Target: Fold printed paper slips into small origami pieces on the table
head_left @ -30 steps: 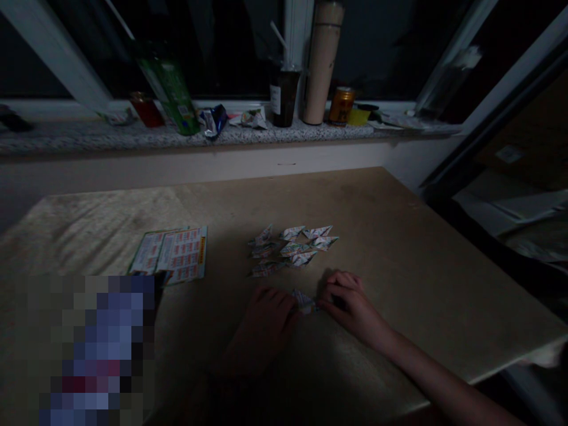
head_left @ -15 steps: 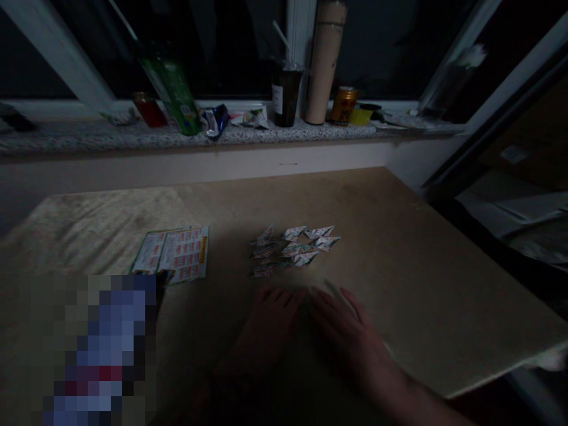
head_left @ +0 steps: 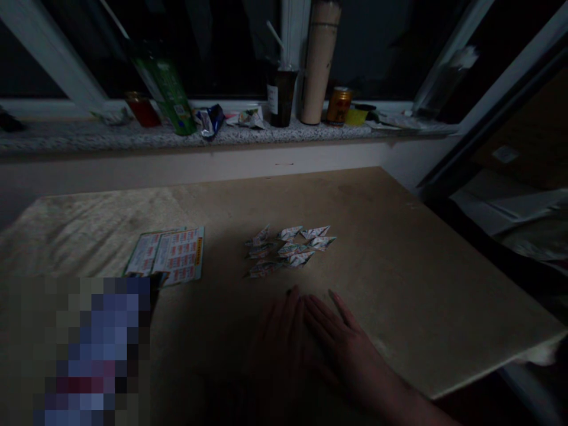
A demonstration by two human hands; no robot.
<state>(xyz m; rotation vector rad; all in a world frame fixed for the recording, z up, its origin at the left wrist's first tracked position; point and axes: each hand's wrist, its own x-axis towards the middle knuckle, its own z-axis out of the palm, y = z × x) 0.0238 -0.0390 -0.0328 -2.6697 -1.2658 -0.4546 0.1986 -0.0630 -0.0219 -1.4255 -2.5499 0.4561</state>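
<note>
Several small folded pieces of printed paper (head_left: 293,251), pointed like origami boats or birds, sit in a loose cluster in the middle of the table (head_left: 399,260). Just on the near side of them, my left hand (head_left: 281,325) is in deep shadow with its fingers stretched forward. Beside it lies my right hand (head_left: 339,331), palm down, its fingers long and its forefinger or thumb side spread a little. The fingertips of both hands almost meet. No held thing shows in either hand, though the space under the palms is hidden.
Printed sheets (head_left: 177,254) lie to the left, near a pixelated blue object (head_left: 102,337). Along the stone windowsill (head_left: 239,136) stand a green bottle (head_left: 171,94), a red jar (head_left: 142,109), a dark cup with a straw (head_left: 281,97), a tall flask (head_left: 318,65) and a gold can (head_left: 339,106).
My left hand has shifted right and its bent fingers have straightened forward. My right hand has moved slightly toward me. The folded papers stay in place; the whole view has shifted a little.
</note>
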